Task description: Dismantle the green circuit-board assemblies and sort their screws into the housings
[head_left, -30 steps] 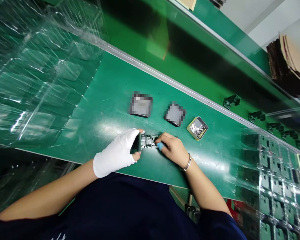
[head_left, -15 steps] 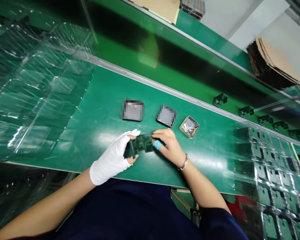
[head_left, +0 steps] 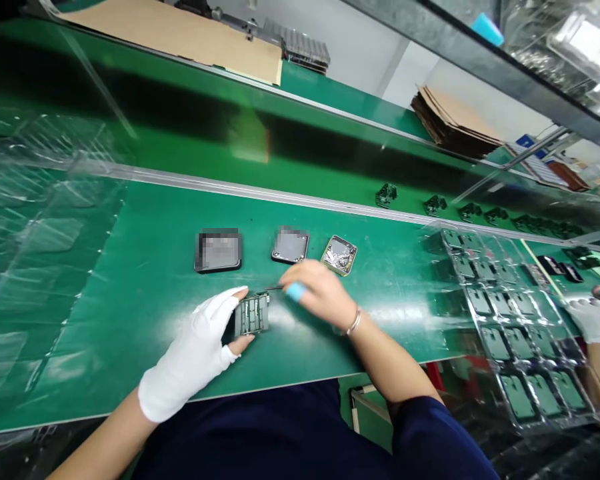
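My left hand, in a white glove with bare fingertips, grips a green circuit-board assembly by its upper and lower edges, just above the bench. To the right of it, my right hand has closed fingers and a blue wrap on one of them. A thin dark tool sticks out from these fingers toward the board's upper corner; motion blur hides its exact kind. Beyond my hands lie a black-rimmed tray, a smaller dark tray and a yellow-edged tray with shiny small metal parts.
Clear plastic trays holding several green boards stand at right. Clear empty-looking trays lie at left. Several green assemblies line the ledge behind. A co-worker's gloved hand is at far right. Cardboard sheets sit on the shelf.
The assembly has turned in my left hand, so its slotted face shows. My right hand has moved off it, with a thin dark tool now visible. The camera view has shifted right.
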The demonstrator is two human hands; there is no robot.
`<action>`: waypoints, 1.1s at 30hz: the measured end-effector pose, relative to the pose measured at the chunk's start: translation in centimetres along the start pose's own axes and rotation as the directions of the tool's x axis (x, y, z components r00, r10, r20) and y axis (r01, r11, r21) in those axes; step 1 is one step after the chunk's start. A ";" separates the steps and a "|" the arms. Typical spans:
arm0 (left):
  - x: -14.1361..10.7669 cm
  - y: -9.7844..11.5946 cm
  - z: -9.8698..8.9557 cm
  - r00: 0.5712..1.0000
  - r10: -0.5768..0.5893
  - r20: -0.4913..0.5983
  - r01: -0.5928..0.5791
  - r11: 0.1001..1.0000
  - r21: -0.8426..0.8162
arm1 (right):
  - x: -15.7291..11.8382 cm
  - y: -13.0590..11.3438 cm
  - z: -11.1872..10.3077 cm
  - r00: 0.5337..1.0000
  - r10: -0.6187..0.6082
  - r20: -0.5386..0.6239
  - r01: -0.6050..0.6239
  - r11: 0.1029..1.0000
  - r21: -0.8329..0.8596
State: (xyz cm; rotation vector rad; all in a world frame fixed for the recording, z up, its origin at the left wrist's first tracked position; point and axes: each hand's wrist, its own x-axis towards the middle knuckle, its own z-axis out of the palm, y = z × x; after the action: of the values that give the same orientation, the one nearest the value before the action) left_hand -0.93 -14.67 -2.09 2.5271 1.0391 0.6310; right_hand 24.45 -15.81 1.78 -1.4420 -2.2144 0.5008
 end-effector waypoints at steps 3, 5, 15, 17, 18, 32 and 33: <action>0.1 0.2 -0.1 1.000 0.004 0.010 -0.004 1.000 0.019 | -0.3 5.2 -3.6 0.894 0.404 -0.194 -0.441 0.870 -0.220; 0.1 0.2 0.0 1.000 0.024 0.004 -0.024 0.999 0.027 | -0.6 7.8 -5.0 0.817 0.537 -0.211 -0.575 0.723 -0.383; 0.0 0.2 -0.9 1.000 0.021 -0.015 -0.022 1.000 -0.011 | -0.2 8.4 -3.6 0.819 0.540 -0.193 -0.558 0.672 -0.487; 0.1 0.4 -1.7 0.996 -0.016 -0.085 0.012 0.999 -0.046 | -0.2 7.3 -3.5 0.842 0.484 -0.239 -0.539 0.781 -0.315; 0.2 0.6 -2.0 0.993 -0.029 -0.115 0.023 0.998 -0.059 | -0.2 6.4 -3.3 0.851 0.458 -0.258 -0.510 0.839 -0.192; 2.7 4.3 -1.5 0.972 0.102 -0.209 -0.124 0.988 -0.095 | -0.9 -4.8 2.5 0.931 -0.091 -0.354 0.227 0.903 0.364; 2.5 4.2 -1.6 0.966 0.119 -0.229 -0.139 0.988 -0.073 | -0.9 -4.7 2.6 0.929 -0.089 -0.360 0.219 0.915 0.339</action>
State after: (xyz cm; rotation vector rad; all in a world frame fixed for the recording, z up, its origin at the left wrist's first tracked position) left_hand 2.29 -15.49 1.86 2.5030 0.8996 0.9960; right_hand 19.77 -18.60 1.89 -1.0494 -1.8214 0.5398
